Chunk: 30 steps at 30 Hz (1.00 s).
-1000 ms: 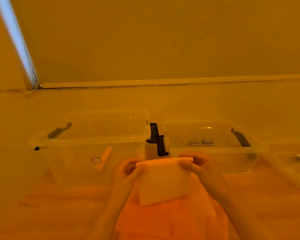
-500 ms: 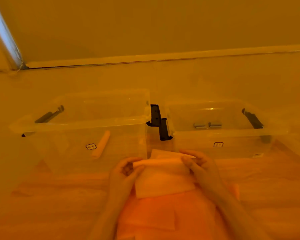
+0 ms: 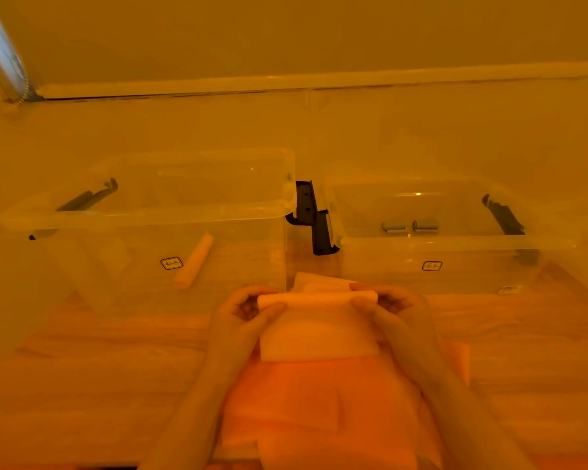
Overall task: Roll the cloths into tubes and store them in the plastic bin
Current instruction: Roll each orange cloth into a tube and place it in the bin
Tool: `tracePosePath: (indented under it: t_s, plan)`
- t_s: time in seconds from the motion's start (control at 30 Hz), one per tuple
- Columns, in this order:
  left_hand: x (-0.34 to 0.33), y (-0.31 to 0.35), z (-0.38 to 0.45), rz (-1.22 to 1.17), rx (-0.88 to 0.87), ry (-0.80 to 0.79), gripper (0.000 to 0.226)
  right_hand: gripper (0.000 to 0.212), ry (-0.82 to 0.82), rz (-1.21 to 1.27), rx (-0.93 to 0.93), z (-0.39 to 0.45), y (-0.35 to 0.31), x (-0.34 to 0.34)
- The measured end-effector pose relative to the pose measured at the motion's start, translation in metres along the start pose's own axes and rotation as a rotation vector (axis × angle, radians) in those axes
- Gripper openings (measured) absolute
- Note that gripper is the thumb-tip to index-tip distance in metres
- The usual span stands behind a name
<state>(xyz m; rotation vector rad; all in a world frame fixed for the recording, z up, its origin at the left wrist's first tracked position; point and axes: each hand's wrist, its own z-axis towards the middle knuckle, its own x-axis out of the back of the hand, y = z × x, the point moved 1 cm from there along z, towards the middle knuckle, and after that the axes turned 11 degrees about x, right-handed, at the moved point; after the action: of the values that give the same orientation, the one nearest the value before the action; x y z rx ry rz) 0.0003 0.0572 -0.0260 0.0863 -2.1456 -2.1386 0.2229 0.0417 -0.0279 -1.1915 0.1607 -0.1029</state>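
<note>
1. Wooden surface (image 3: 523, 334) under heavy orange light, plain wall behind; everything reads yellow-orange.
2. Nearest the camera: a loose pile of flat cloths (image 3: 286, 401) lies on the surface between the forearms, none of them rolled.
3. Just beyond the pile, both hands hold one pale cloth (image 3: 319, 330). Its far edge is turned over into a thin roll; the rest hangs flat toward the person.
4. Left hand (image 3: 248, 310): grip pinches the left end of the rolled edge, fingers curled round it.
5. Right hand (image 3: 391, 303): grip pinches the right end of the same roll, thumb on the near side.
6. Another pale cloth corner shows right behind the roll, touching the surface.
7. Beyond the hands, left plastic bin (image 3: 150, 212), clear, holds one finished rolled cloth (image 3: 194, 262) lying at an angle on its floor.
8. Right plastic bin (image 3: 455, 245) sits beside it, dark latches between them; two small grey items (image 3: 409, 227) inside, can't tell what they are.
9. Progress, as judged: early. One tube stored, one cloth barely started, pile left. Remaining: finish this roll, drop it in a bin, repeat for the pile.
</note>
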Motion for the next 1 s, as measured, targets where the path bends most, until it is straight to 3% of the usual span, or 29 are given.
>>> tracePosePath:
  t_s: [0.13, 0.27, 0.57, 0.77, 1.0]
  plan:
    - [0.0, 0.001, -0.004, 0.064, 0.004, -0.036, 0.016, 0.02, 0.008, 0.072, 0.008, -0.002, 0.0, 0.004]
    - [-0.001, 0.003, -0.008, -0.001, 0.023, -0.077, 0.027, 0.016, 0.021, 0.034, 0.015, -0.004, 0.002, 0.006]
    - [-0.002, 0.005, -0.014, -0.018, 0.029, -0.023, 0.024, 0.03, -0.035, 0.07, -0.007, -0.009, 0.003, 0.008]
    - [-0.002, 0.005, -0.015, -0.017, 0.031, -0.037, 0.028, 0.024, -0.014, 0.05, -0.033, -0.009, 0.003, 0.008]
    - [-0.002, 0.0, -0.013, 0.063, -0.016, -0.045, 0.016, 0.02, -0.02, 0.064, 0.013, -0.01, 0.001, 0.008]
